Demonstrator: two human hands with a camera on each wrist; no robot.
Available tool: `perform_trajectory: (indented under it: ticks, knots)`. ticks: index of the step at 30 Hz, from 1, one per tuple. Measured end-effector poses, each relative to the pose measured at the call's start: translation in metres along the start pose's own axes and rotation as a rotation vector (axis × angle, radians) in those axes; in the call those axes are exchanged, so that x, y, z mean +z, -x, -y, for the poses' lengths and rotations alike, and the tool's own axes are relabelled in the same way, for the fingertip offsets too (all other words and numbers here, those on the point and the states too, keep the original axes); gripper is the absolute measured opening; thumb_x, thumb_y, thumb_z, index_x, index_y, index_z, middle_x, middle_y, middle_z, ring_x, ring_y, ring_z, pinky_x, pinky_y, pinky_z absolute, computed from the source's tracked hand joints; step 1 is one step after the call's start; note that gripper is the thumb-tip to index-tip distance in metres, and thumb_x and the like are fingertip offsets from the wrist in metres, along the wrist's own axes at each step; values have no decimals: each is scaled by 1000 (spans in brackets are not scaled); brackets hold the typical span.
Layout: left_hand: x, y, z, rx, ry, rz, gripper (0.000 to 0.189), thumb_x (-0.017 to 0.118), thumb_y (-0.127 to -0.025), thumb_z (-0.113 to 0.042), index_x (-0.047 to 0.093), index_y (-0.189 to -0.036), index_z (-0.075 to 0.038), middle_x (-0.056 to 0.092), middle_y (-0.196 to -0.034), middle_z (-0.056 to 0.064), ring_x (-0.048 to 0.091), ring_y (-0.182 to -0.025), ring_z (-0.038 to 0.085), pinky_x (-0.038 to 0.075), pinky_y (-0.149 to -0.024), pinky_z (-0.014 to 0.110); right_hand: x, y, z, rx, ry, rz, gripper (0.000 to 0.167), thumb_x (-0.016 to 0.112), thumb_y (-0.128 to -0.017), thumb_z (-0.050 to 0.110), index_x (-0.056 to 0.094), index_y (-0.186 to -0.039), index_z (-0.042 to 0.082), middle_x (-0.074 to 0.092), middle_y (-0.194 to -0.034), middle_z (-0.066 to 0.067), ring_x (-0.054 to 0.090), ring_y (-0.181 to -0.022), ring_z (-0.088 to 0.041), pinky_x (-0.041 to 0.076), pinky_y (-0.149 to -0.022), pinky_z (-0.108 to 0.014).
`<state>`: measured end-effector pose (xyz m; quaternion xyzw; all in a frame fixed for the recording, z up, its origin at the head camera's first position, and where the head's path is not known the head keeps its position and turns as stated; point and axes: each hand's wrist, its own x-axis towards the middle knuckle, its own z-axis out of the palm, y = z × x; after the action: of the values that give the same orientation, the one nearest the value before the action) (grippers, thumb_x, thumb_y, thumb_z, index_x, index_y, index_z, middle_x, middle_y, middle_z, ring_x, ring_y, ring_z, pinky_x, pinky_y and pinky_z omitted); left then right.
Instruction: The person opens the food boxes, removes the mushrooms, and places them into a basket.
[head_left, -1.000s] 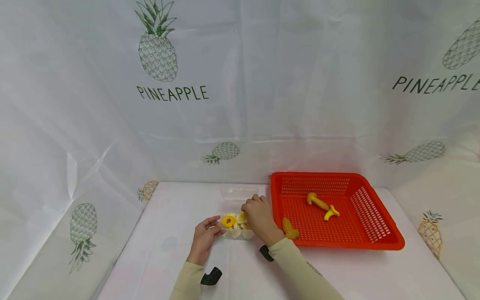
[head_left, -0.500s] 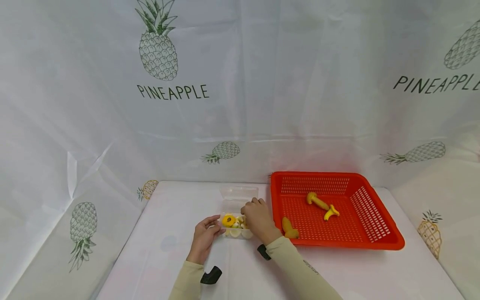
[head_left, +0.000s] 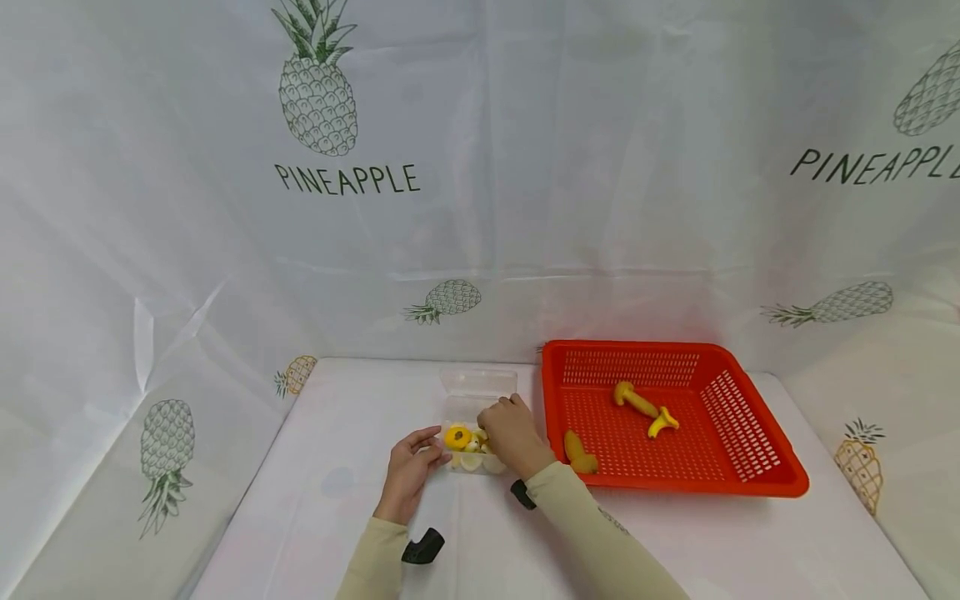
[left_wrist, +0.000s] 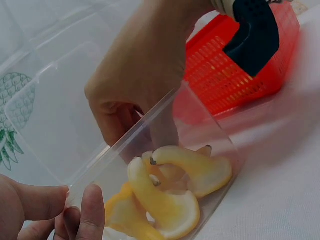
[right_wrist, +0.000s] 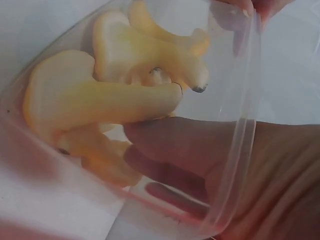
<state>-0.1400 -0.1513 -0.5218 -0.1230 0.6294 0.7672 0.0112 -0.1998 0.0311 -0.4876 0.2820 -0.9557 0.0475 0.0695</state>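
A clear plastic box (head_left: pixel 471 468) with its lid (head_left: pixel 480 383) swung back holds several yellow mushrooms (left_wrist: pixel 167 207); one shows a round orange cap (head_left: pixel 457 437) at the left end. My left hand (head_left: pixel 408 471) pinches the box's left rim between thumb and fingers, as the left wrist view shows close up. Reaching into the right part of the box, my right hand (head_left: pixel 516 435) points its fingers down. In the right wrist view, its thumb and curled fingers grip the end of a low mushroom (right_wrist: pixel 107 160), beneath a larger pale-stemmed mushroom (right_wrist: pixel 90 102). Some fingertips are hidden behind mushrooms.
A red perforated basket (head_left: pixel 675 485) stands right of the box, close to the right forearm. Inside lie a long brown-yellow mushroom (head_left: pixel 635 402), a small bright yellow mushroom (head_left: pixel 663 423) and a tan mushroom (head_left: pixel 579 454). A pineapple-print sheet (head_left: pixel 480 208) rises behind the table.
My right hand has shifted slightly left and lower inside the box, and the pale mushroom beside its fingers has dropped lower among the others. My left hand keeps its place at the rim.
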Motion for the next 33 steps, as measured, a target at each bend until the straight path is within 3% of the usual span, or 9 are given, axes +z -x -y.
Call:
perform_trajectory:
  ticks: [7,12,15,22,33]
  knots:
    - [2,-1,1,-2,-9,-5,37,60,-100,10,55,-136,19,55,-100,11,60,-82,14,64,-78,24,6,-4,-1,-68,21,-12,15,88,-88,23,86,-102,20,80,-93,2,68,-86,-19,57,-93,-37]
    - [1,-1,3,8,1,-2,36,60,-100,10,56,-135,19,55,-100,11,60,-84,15,64,-78,24,6,-3,-1,-88,-3,-54,10,86,-90,21,86,-100,20,77,-90,3,65,-86,-18,56,-91,-37]
    - [1,-1,4,13,7,7,36,58,-99,11,55,-134,20,55,-99,10,61,-84,15,64,-79,25,5,-1,-2,-80,-12,-137,9,85,-90,20,84,-99,19,76,-91,4,64,-87,-18,55,-90,-37]
    - [1,0,4,24,17,13,37,59,-100,10,54,-136,21,56,-96,8,61,-82,14,64,-79,25,-5,4,-5,-88,-56,-437,11,84,-86,19,77,-94,17,77,-90,3,67,-85,-18,56,-86,-36]
    - [1,2,0,-9,-2,-14,40,60,-102,8,53,-140,18,57,-99,8,62,-81,14,66,-83,31,-37,31,-12,-187,-112,-647,16,89,-81,12,79,-92,16,76,-94,3,67,-91,-19,58,-83,-34]
